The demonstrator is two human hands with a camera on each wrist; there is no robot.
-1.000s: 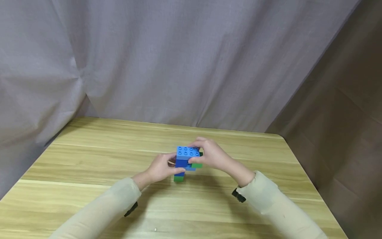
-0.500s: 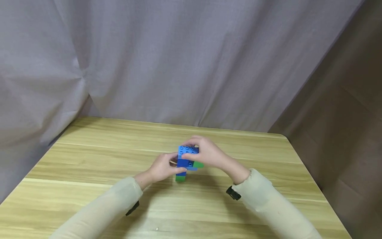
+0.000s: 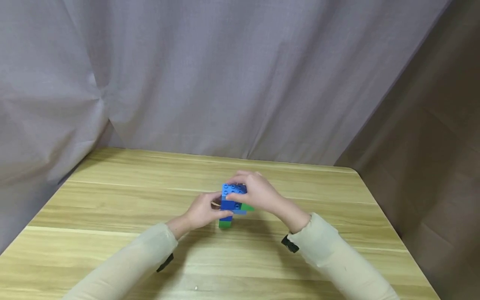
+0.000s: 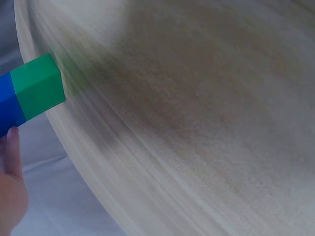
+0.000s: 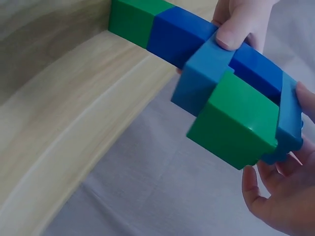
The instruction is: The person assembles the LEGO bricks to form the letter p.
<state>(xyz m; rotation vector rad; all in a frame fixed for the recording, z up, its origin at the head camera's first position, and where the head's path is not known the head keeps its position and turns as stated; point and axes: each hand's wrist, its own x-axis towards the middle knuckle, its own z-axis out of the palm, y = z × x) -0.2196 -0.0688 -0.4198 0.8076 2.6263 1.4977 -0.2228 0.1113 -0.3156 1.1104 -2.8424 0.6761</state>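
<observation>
A tower of toy building bricks stands on the table in the head view. At its foot is a green brick [image 3: 225, 224], with a dark blue brick above it. A wider light blue brick [image 5: 202, 78] crosses the middle, bearing another green brick [image 5: 236, 118] off to the right. Across the top lies a studded light blue brick [image 3: 230, 190]. My left hand [image 3: 202, 211] grips the tower around its middle, thumb in front. My right hand [image 3: 258, 193] holds the top brick between thumb and fingers, covering its right end. The left wrist view shows the bottom green brick [image 4: 39, 86].
The wooden table [image 3: 131, 250] stretches around the tower. A grey curtain [image 3: 206, 83] hangs behind it, and a darker drape [image 3: 431, 146] is on the right. One tiny pale speck [image 3: 196, 287] lies near the front.
My right hand has slid left along the top brick, its thumb now farther across the front and hiding more studs. My left hand keeps its grip in place.
</observation>
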